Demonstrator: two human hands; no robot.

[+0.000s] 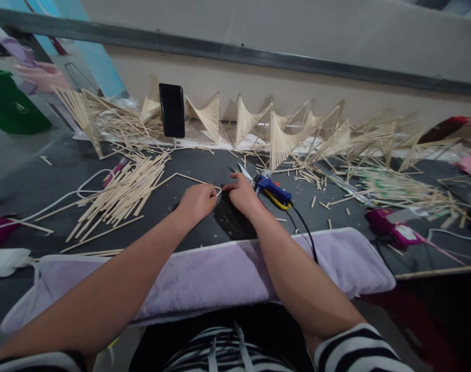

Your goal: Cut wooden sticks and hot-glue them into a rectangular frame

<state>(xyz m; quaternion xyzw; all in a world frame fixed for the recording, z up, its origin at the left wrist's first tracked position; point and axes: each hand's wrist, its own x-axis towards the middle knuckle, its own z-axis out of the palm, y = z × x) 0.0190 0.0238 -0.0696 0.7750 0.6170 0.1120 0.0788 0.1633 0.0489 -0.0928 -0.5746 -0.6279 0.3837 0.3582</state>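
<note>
My left hand (199, 202) is closed, its thumb and forefinger pinching a thin wooden stick (192, 179) low over the dark table. That stick meets another at a corner on its far left end. Close beside it, my right hand (243, 195) has its fingertips together at the stick's near end, where a short piece of wood shows between the hands; one finger stands out from the rest. Just right of this hand lie a blue glue gun (274, 190) with a black cord and scissors (246, 173), blades pointing away.
A heap of loose sticks (123, 194) lies to the left. Twisted fan-shaped stick frames (284, 139) stand along the wall, with a black phone (172, 110) upright among them. A lilac cloth (216, 279) covers the front edge. A magenta device (394, 227) sits at right.
</note>
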